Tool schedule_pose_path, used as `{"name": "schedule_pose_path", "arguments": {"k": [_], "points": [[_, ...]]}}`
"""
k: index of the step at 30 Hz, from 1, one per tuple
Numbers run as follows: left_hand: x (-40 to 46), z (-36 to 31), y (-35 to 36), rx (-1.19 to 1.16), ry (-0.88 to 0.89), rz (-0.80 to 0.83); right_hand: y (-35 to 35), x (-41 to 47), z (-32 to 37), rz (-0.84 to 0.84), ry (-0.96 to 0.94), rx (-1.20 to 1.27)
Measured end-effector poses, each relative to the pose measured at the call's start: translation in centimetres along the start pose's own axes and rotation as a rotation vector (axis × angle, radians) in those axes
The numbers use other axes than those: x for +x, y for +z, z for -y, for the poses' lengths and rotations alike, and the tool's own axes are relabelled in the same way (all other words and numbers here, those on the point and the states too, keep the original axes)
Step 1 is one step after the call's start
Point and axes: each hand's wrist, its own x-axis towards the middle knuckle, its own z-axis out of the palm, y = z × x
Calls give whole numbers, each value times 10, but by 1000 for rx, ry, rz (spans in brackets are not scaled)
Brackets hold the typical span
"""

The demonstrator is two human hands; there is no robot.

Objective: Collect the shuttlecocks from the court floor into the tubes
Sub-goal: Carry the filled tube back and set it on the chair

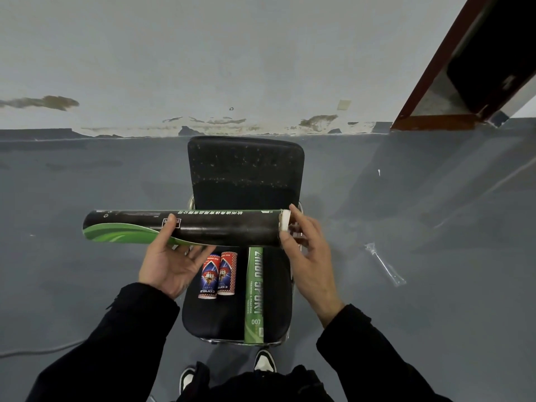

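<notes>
Holding a long black tube [185,227] sideways just above the chair [246,169], left hand [168,262] curled under it. Right hand [307,256] pinching the white cap [285,224] at its end. Green tube [254,294] and two short red tubes [219,275] lying on the chair seat.

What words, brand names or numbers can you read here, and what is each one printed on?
"SPORT", "TRAINING & PRACTICE", "007": green tube lying on the chair seat.
"conga": two short red and blue tubes on the seat.
A line of Chinese characters: long black tube, left hand holding it; too small to read.
</notes>
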Motion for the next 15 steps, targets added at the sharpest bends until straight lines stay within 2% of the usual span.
{"name": "schedule_pose_path", "arguments": {"k": [6,15], "points": [[-4,6,8,0,-9,-1,6,-8,2,22,23,140],[-5,10,20,-14,12,-23,10,-10,-2,-44,5,30]]}}
